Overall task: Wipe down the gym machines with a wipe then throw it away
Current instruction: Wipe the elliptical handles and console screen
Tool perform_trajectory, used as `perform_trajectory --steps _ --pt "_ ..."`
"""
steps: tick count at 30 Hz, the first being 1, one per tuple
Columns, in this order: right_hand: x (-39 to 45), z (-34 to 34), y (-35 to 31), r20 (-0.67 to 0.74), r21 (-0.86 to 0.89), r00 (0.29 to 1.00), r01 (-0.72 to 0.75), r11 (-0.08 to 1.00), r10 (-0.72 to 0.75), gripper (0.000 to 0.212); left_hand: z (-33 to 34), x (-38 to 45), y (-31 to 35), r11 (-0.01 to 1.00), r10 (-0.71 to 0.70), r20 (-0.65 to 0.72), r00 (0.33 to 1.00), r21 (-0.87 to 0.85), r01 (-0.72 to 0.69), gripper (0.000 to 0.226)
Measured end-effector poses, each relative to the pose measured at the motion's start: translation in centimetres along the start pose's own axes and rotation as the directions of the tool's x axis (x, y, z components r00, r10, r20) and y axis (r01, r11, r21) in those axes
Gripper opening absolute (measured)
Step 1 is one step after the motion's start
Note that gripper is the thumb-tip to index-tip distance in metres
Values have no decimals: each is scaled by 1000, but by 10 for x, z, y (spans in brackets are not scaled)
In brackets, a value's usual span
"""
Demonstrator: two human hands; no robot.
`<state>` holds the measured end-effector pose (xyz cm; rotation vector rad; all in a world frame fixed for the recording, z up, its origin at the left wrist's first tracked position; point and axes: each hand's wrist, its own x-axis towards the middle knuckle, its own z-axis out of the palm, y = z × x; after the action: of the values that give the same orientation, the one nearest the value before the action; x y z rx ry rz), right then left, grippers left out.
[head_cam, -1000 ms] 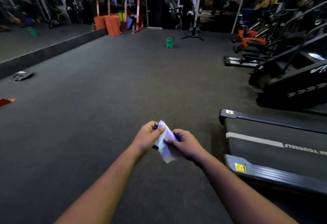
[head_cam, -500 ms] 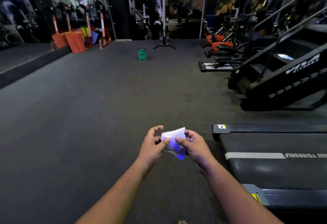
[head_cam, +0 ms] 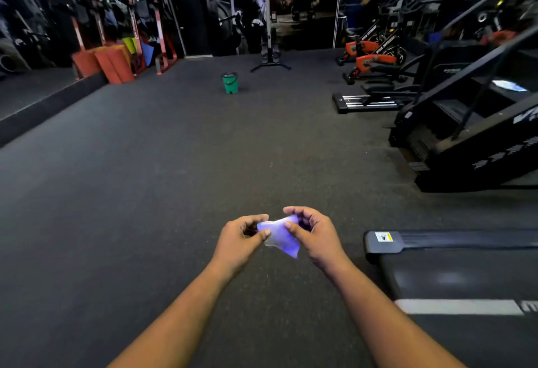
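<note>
Wipe point(head_cam: 281, 238) pinched between left hand point(head_cam: 240, 239) and right hand point(head_cam: 316, 235) above floor point(head_cam: 145, 193). Treadmill point(head_cam: 465, 280) near right; bin point(head_cam: 230, 83) far centre.

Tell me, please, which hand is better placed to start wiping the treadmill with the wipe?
The right hand, probably. Both hands pinch the wipe, but the treadmill lies on the right, close beside that hand, while the left hand is farther away and would have to cross over.
</note>
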<state>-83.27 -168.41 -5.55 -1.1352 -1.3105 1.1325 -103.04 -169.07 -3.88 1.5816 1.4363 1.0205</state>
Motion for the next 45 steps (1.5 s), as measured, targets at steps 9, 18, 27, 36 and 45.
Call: perform_trajectory --steps 9,18,27,36,45 --pt "208 -10 32 8 -421 998 65 905 -68 22 -3 220 -45 930 162 -48 986 341 -136 23" --pt "408 -36 27 -228 -303 974 -68 951 -3 6 15 452 -29 959 -15 218 976 -273 75 9" --pt "537 -94 49 -168 245 933 -275 930 320 22 84 612 -5 878 -148 281 948 -404 257 13" --pt "700 -196 81 -226 273 929 -228 935 293 15 164 768 18 775 -254 451 855 -434 459 29" --pt "856 -276 93 -335 192 910 -188 963 244 11 238 921 47 881 -113 436 893 -371 293 23"
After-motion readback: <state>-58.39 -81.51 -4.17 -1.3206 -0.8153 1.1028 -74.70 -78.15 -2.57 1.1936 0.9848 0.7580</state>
